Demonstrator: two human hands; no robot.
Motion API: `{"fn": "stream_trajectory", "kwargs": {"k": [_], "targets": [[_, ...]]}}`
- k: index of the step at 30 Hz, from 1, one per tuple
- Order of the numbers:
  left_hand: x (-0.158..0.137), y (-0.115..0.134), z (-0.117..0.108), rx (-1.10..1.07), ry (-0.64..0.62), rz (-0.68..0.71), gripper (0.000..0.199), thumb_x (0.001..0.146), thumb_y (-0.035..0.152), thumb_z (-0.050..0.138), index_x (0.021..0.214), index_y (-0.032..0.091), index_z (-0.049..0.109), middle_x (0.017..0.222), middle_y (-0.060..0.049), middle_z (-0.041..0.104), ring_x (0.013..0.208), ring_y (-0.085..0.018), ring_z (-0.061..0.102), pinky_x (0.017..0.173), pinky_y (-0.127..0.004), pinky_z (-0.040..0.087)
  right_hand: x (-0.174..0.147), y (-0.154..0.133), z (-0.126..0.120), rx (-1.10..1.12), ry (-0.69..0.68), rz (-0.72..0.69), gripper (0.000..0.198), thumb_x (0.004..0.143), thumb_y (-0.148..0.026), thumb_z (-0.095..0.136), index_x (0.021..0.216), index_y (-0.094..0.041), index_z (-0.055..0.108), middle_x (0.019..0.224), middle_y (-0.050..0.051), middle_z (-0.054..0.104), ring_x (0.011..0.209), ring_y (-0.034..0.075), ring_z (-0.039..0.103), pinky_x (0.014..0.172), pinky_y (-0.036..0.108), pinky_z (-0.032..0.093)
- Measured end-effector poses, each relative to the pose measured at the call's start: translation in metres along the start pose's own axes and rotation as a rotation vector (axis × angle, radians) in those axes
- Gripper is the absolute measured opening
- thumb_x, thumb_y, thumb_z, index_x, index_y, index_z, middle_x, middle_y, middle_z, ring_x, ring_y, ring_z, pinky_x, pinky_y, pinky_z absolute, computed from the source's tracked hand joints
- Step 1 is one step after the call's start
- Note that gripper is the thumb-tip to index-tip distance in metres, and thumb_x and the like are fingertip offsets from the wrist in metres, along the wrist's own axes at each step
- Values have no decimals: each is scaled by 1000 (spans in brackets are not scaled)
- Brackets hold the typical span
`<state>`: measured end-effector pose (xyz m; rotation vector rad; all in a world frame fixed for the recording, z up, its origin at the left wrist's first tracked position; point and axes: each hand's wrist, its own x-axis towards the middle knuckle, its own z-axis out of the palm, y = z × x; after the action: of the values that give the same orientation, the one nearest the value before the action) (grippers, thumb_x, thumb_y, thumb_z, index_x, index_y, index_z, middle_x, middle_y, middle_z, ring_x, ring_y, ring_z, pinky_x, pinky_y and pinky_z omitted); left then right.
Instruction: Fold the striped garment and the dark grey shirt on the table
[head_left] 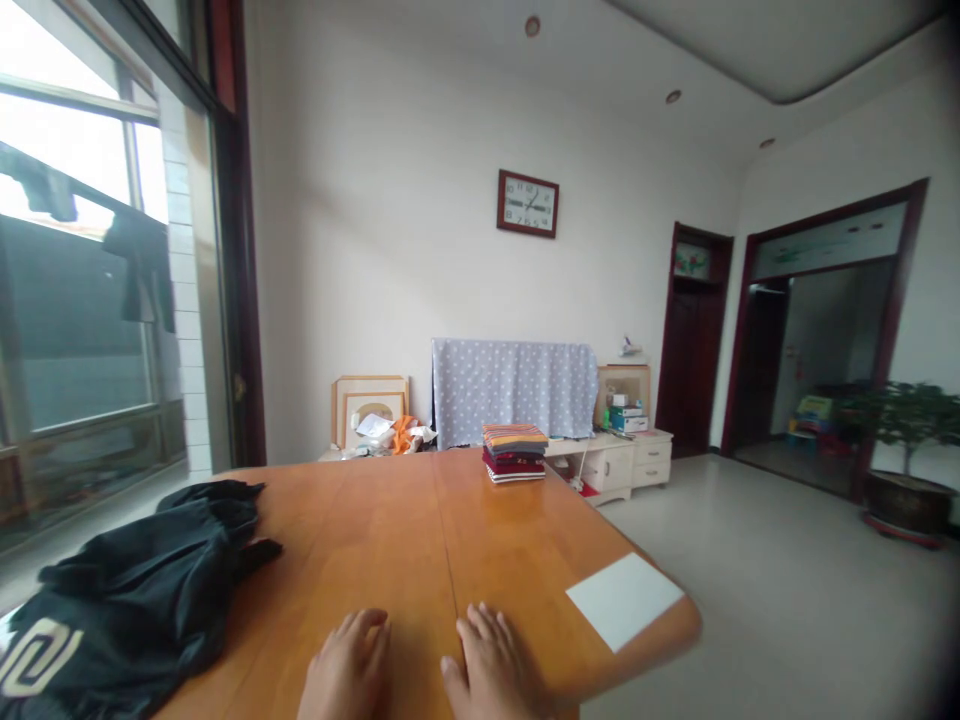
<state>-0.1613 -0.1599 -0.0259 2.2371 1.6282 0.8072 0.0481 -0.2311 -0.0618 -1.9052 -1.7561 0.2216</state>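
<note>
At the near edge of the tabletop (420,520) both hands lie flat, palms down, side by side: the left hand (346,670) and the right hand (491,668), fingers loosely spread, each grip holding nothing. A heap of dark clothes (127,590) sits just to the left, nearest the left hand. A white sheet (624,598) lies by the right corner, and a folded stack (514,452) rests at the far end. Spreading a garment well, I'd judge, wants the bare middle between them.

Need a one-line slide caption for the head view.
Both hands flat on wooden table, dark garment left, folded stack far end.
</note>
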Motion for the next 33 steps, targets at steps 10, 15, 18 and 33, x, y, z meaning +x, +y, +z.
{"fn": "stream_trajectory", "kwargs": {"k": [10,15,18,33], "targets": [[-54,-14,-30,336,-36,7,35,97,35,35,109,23,66,119,-10,67,114,-27,59,95,-39,40,-14,-11,1,-72,110,6,53,95,-42,44,140,-19,58,151,9,50,145,27,39,123,43,21],[-59,-9,-29,350,-3,51,35,97,38,35,96,22,66,110,-11,67,107,-28,60,89,-39,40,-15,-14,2,-92,133,12,52,95,-41,43,139,-20,59,150,9,51,144,27,40,122,42,22],[-61,-8,-29,357,4,46,33,97,38,37,97,22,66,111,-12,67,107,-28,60,89,-39,39,-17,-16,1,-97,140,8,51,95,-41,44,139,-20,60,149,9,52,143,26,41,122,42,22],[-59,-11,-22,410,11,59,31,96,37,38,100,21,65,111,-12,66,108,-29,59,89,-41,39,-19,-20,-2,-96,172,29,49,95,-41,45,136,-22,62,146,9,55,141,26,44,121,43,25]]}}
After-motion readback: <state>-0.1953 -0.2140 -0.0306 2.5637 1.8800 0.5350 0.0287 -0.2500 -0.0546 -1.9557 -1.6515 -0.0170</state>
